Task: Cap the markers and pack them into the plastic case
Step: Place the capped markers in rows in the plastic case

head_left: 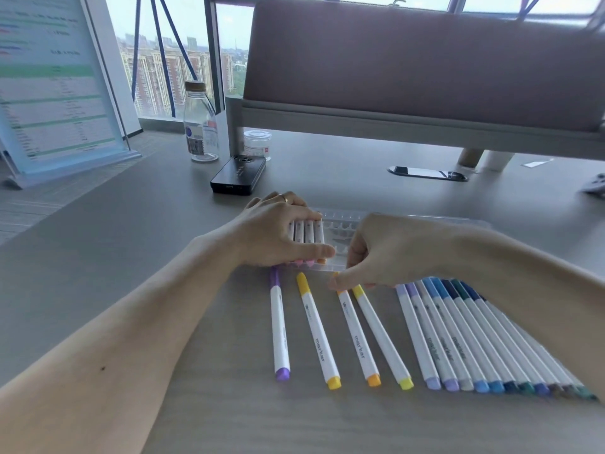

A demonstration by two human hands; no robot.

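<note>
Most of the view is a grey surface (131, 224), bare and wide on the left and along the near edge. A mauve partition (425, 60) closes off the far side. A printed sign board (55, 77) stands at the far left, its text too blurred to read.

The left hand (278, 231) lies across the left end of the plastic case (340, 224), fingers curled over its far edge and thumb along its near edge, holding it. It covers much of the packed markers (306, 231), so their count is unclear. The case sits mid-surface, its right end hidden behind the right hand (393, 253), which pinches the cap end of the orange marker (358, 339) with thumb and curled fingers.

A tight row of capped markers (474, 339), lilac through blues to greens, lies at the right; its far members are cut off by the forearm and the frame edge. Left of it lie the lemon marker (381, 335), the yellow marker (316, 329) and the purple marker (280, 326), spaced apart, all capped.

Further back stand a clear bottle (199, 126), a black device (239, 175) and a small jar (257, 142), well apart from the case.
</note>
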